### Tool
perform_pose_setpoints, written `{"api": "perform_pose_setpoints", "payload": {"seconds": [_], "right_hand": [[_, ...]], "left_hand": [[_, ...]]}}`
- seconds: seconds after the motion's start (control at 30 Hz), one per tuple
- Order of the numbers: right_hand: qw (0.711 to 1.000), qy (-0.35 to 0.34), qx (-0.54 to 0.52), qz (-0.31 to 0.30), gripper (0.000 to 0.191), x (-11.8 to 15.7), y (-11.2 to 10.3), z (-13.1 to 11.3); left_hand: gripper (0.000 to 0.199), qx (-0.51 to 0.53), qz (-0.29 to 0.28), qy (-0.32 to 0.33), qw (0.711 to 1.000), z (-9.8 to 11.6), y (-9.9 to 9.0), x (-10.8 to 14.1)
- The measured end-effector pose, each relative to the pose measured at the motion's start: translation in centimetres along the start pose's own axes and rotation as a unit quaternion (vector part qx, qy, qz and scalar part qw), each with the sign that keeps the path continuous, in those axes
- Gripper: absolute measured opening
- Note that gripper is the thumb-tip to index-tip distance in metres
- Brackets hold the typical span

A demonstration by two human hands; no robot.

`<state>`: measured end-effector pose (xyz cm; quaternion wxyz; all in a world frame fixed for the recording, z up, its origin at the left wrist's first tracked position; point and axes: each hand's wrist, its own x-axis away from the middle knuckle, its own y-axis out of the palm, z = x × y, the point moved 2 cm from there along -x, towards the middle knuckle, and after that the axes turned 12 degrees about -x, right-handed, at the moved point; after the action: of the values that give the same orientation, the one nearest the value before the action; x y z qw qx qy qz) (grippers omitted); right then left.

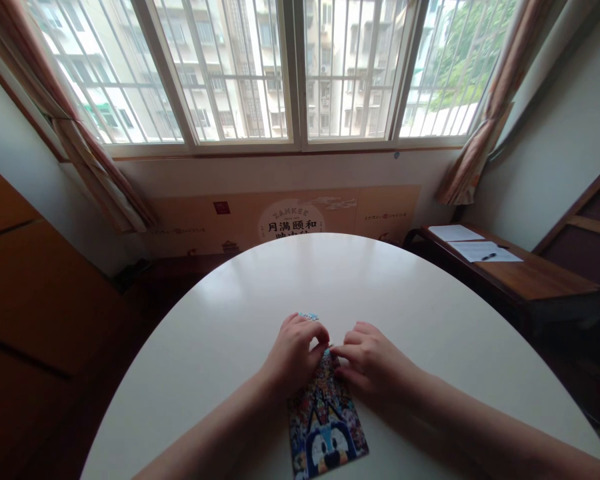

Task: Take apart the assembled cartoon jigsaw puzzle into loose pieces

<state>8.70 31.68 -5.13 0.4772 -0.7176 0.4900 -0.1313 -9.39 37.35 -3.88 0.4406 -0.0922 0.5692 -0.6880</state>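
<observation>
A colourful printed card [329, 430] with a blue cartoon face lies on the white round table [205, 373]. My left hand [300, 350] is over the card's upper left part, its thumb and forefinger pinched together on something too small to make out. Beside it, my right hand [370, 357] rests at the card's upper right edge, forefinger stretched toward the left fingertips and the other fingers partly curled. Small light-blue pieces [309, 316] show just beyond my left hand.
Behind the table, a printed cardboard panel [340, 207] stands below barred windows. At the right, a wooden desk [545, 273] bears papers [480, 251] and a dark pen. An orange-brown cabinet [35, 287] is at the left.
</observation>
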Motion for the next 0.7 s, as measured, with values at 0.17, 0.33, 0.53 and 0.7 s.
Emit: {"api": "perform_pose_setpoints", "payload": {"seconds": [0.17,0.33,0.53,0.7], "right_hand": [[1.000,-0.001,-0.006,0.003,0.017,0.0,0.2,0.1],[1.000,0.002,-0.004,-0.001,0.013,0.1,0.1,0.0],[1.000,0.002,-0.002,-0.001,0.009,0.1,0.0,0.0],[1.000,0.003,-0.010,0.001,0.014,0.1,0.0,0.0]], "left_hand": [[0.014,-0.039,0.073,-0.021,0.996,-0.8,-1.3,0.0],[0.015,-0.080,0.034,-0.006,0.996,-1.1,-1.0,0.1],[0.014,-0.114,-0.019,0.033,0.993,-0.4,-0.2,0.4],[0.008,-0.110,-0.026,0.040,0.993,-0.7,-0.3,0.4]]}}
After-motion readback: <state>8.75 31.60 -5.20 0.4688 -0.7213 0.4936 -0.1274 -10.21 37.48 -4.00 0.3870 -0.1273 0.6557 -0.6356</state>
